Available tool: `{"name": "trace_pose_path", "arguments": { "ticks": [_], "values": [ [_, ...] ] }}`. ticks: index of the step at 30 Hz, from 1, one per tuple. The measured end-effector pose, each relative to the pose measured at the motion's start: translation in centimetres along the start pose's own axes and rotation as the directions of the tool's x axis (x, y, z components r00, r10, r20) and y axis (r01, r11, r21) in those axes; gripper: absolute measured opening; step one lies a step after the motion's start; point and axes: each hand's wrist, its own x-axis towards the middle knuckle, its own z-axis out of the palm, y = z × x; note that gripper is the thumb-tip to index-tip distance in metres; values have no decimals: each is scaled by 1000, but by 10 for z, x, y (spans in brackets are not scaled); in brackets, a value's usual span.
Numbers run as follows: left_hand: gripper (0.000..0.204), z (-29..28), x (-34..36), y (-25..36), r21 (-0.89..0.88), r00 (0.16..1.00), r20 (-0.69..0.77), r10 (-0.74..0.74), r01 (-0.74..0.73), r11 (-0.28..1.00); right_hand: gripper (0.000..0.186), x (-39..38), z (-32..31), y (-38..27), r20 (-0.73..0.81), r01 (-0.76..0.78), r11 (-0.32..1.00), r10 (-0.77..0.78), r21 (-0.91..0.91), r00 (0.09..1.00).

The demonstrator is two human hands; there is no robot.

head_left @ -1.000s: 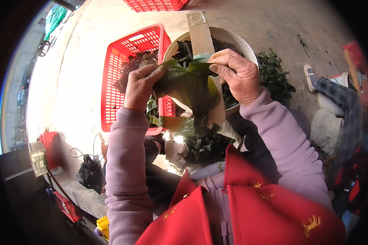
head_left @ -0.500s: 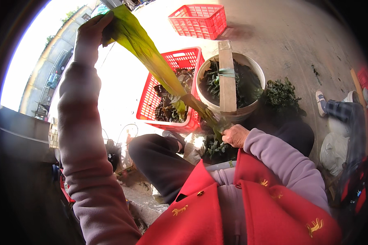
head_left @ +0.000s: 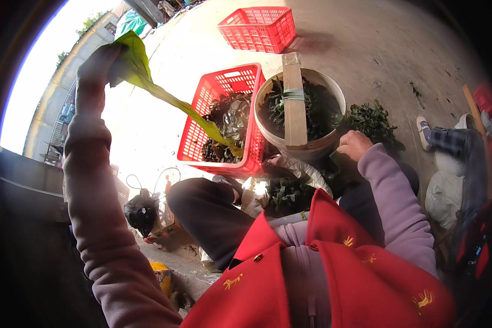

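High on the left, my left hand is closed round the wide end of a long yellow-green kelp blade. The blade hangs down to the right, and its narrow tip lies over the red basket. Crumpled brown-green kelp fills the lower part of that basket. My right hand is beside the lower right side of a white bucket, fingers curled; whatever they hold is hidden. Inside the bucket are dark green leafy pieces. A wooden board with a green tie stands across its mouth.
Dark green scraps lie right of the bucket, and more sit on a whitish sack before my lap. Another red basket stands farther back. A black bag is by my left knee. Another person's shoe shows at right.
The blade's lower end has left my right hand and swung left over the basket. My right hand has moved right and up to the bucket's side; my left hand has shifted left and lower.
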Motion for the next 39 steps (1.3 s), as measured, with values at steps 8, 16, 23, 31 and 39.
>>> {"name": "trace_pose_path", "arguments": {
  "ticks": [8,16,23,31,39],
  "values": [
    [22,90,-54,-19,18,962,264,-65,62,998,17,-5,-70,3,-251,7,920,99,393,963],
    [11,148,-87,-32,-31,897,439,42,-32,999,27,41,-105,-33,-324,48,887,117,459,939],
    [14,185,-87,-24,-231,826,370,425,-361,903,63,39,-72,-136,-166,516,657,-519,550,839],
    [32,224,-133,-46,-714,940,250,-231,340,612,14,29,-54,-187,-227,277,498,-159,822,961],
    [18,222,-135,-46,-642,869,460,-181,467,608,17,5,-39,-157,-356,292,638,-31,712,934]
  ]
}}
